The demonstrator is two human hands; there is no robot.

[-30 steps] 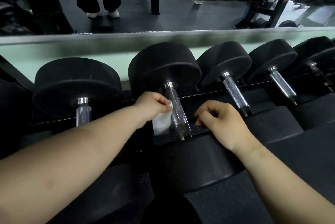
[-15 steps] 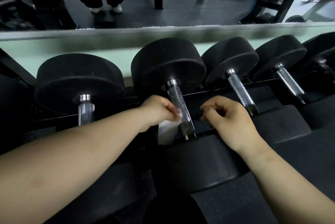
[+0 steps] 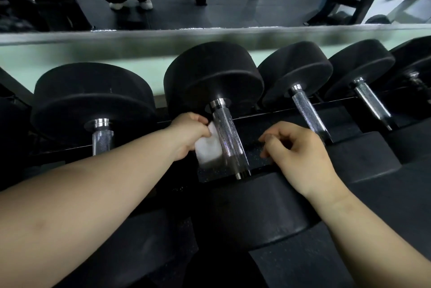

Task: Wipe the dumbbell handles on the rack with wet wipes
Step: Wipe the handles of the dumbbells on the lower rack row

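The wet wipe (image 3: 208, 147) is small, white and floppy. It hangs right beside the left side of the middle handle (image 3: 227, 140) and looks to be touching it. The left hand (image 3: 189, 134) pinches the top of the wipe between thumb and fingers. I think the wipe is very light, soft and a bit slippy. A firm pinch at its top edge seems best, or it could be folded round the bar so more of it rubs.

The middle handle is a shiny metal bar with tiny bumps all over. It looks hard and stiff, and the bumps may catch the wipe. It sits between 2 big black round weights, so the dumbbell is likely very heavy and should stay put when rubbed.

The right hand (image 3: 300, 154) is just to the right of the bar, apart from it. Its fingers are curled in, and I see nothing in them.

The dumbbell lies on the black rack (image 3: 254, 127). More bars show there: a left handle (image 3: 102, 139), a near right handle (image 3: 307, 110) and a far right handle (image 3: 370, 103). Behind the rack is a mirror (image 3: 233, 3).
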